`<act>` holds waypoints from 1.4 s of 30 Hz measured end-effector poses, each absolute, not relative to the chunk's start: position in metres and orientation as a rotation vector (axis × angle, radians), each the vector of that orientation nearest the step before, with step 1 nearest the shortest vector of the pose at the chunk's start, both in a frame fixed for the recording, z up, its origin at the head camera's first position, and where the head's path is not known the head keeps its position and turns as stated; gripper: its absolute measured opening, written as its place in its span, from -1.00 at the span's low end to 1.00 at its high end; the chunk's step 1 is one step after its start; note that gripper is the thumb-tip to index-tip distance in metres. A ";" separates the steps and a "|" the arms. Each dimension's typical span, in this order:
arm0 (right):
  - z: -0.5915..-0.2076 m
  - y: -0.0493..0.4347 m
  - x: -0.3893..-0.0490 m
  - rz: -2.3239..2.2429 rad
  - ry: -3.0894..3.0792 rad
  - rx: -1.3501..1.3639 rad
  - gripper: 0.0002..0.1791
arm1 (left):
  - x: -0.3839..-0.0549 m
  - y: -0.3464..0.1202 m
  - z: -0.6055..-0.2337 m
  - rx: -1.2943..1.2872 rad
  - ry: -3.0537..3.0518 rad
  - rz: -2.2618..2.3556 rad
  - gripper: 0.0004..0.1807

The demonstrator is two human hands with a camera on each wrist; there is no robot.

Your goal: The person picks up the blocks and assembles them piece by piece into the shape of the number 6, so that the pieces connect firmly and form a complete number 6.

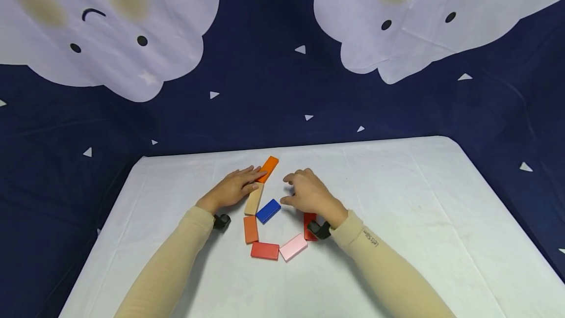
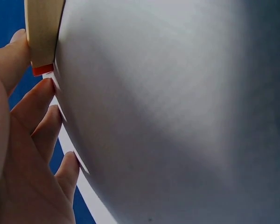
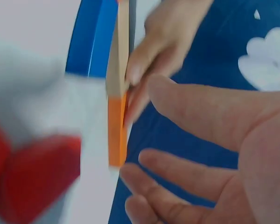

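Note:
My left hand (image 1: pixel 234 188) lies over the upper left of a curved row of small blocks. Its extended fingers touch the orange block (image 1: pixel 271 165), and the thumb rests by the natural wood block (image 1: pixel 253 201). To the right, my right hand (image 1: pixel 311 193) hovers with fingers spread and bent, holding nothing. A blue block (image 1: pixel 268 211) lies inside the curve, close to the wood block. Partly hidden beneath the right wrist is a red block (image 1: pixel 310 218). In the right wrist view, the orange block (image 3: pixel 115 133) and wood block (image 3: pixel 115 70) meet end to end.
Along the lower curve lie an orange-red block (image 1: pixel 251 229), another red block (image 1: pixel 265 251) and a pink block (image 1: pixel 293 247). All sit on a white-covered table (image 1: pixel 419 220). A dark blue cloth with clouds (image 1: pixel 265 63) hangs behind the table's far edge.

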State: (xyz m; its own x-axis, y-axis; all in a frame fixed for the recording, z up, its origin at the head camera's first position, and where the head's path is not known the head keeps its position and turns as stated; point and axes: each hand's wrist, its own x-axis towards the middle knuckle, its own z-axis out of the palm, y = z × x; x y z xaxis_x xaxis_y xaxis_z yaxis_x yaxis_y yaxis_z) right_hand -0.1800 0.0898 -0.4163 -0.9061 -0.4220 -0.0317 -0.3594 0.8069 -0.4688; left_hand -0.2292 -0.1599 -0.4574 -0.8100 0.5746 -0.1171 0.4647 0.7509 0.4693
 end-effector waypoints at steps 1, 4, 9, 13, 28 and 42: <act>-0.416 0.096 -0.182 -0.729 2.846 -0.633 -0.43 | -0.230 -0.160 -0.457 0.810 2.695 0.623 -0.45; -0.416 0.114 -0.186 -0.775 2.798 -0.625 -0.47 | -0.229 -0.159 -0.457 0.816 2.696 0.615 -0.45; -0.418 0.134 -0.188 -0.751 2.698 -0.619 -0.45 | -0.228 -0.159 -0.456 0.825 2.700 0.615 -0.46; -0.422 0.144 -0.187 -0.707 2.627 -0.658 -0.43 | -0.230 -0.159 -0.457 0.816 2.697 0.615 -0.46; -0.433 0.142 -0.186 -0.699 2.568 -0.740 -0.48 | -0.230 -0.159 -0.459 0.822 2.708 0.611 -0.46; -0.440 0.139 -0.183 -0.731 2.585 -0.871 -0.55 | -0.231 -0.159 -0.460 0.813 2.701 0.607 -0.46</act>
State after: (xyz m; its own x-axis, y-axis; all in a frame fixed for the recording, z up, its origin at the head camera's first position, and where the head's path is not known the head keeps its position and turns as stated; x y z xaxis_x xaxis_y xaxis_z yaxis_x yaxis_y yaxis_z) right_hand -0.1834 0.1387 -0.4401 -0.7646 -0.6312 -0.1300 -0.4696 0.6839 -0.5583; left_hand -0.2312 -0.1593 -0.4598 -0.8111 0.5724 -0.1203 0.4659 0.7566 0.4587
